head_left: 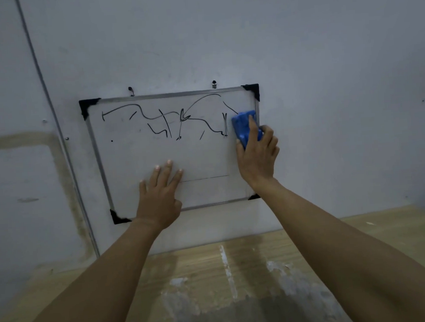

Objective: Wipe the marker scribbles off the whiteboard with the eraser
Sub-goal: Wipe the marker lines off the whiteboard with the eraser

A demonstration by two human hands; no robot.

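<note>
A small whiteboard [136, 161] with a silver frame and black corner caps hangs on the wall from two hooks. Black marker scribbles [163, 119] run across its upper half; the lower half is mostly white, with one thin line. My right hand [257, 157] grips a blue eraser [243, 124] and holds it against the board's upper right edge. My left hand [159, 192] lies flat on the board's lower middle, fingers straight and spread.
The pale wall [326, 77] carries a thin conduit [52, 116] running down left of the board. Below the board lies a wooden surface [362, 238] with white paint smears and a dark patch.
</note>
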